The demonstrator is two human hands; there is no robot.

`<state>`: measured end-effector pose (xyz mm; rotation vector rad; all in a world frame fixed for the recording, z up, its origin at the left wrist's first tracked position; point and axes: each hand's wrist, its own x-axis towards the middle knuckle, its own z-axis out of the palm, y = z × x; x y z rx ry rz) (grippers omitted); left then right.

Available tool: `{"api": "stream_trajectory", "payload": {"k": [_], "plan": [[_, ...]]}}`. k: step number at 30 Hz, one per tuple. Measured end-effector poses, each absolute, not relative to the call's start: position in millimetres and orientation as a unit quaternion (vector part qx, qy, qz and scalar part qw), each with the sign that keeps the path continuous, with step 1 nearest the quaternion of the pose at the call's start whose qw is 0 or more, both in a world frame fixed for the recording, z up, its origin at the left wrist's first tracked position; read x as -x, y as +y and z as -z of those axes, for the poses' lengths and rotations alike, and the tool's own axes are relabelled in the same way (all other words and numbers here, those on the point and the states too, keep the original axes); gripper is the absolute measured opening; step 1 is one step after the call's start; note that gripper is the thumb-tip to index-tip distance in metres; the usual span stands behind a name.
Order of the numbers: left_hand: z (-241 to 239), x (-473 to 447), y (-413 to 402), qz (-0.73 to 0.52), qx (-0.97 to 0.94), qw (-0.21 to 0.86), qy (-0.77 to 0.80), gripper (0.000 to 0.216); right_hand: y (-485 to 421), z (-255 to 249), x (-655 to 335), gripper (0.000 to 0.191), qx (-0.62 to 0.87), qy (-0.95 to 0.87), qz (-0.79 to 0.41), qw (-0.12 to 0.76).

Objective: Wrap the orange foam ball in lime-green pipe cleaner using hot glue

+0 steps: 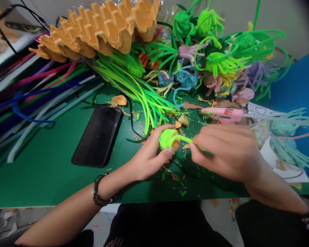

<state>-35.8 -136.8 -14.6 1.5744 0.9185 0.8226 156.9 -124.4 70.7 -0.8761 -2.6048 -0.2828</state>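
My left hand (151,151) grips an egg carton cup (176,144) wound with neon green pipe cleaner (165,139). Coils cover most of the cup, and tan cardboard shows at its right end. Between the thumb and fingers of my right hand (226,151) is the free length of that pipe cleaner (182,138), drawn out to the right of the cup. My right fingertips are partly hidden by the hand itself. Just beyond the right hand lies a pink glue gun (222,114) with a clear glue stick in its back.
A black phone (98,135) lies left of my hands. Behind are loose green pipe cleaners (134,92), an egg carton tray (100,31) and several finished pipe-cleaner pieces (187,75). More pipe cleaners (41,92) pile up at left. Cardboard scraps (183,120) litter the green table (54,178).
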Motion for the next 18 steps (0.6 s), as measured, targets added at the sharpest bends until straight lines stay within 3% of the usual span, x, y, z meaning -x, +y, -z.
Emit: {"api": "stream_trajectory", "payload": {"k": [6,18], "plan": [[13.6,35.1,-136.8,-0.348,-0.694,0.517,0.361,0.043,-126.1,-73.6,-159.3,0.026,0.288,-0.945,0.077,0.134],[12.0,36.5,-135.5,-0.385,-0.747,0.452,0.300,0.038,-125.0,-76.6,-163.5,0.025,0.313,-0.939,0.078,0.118]]}}
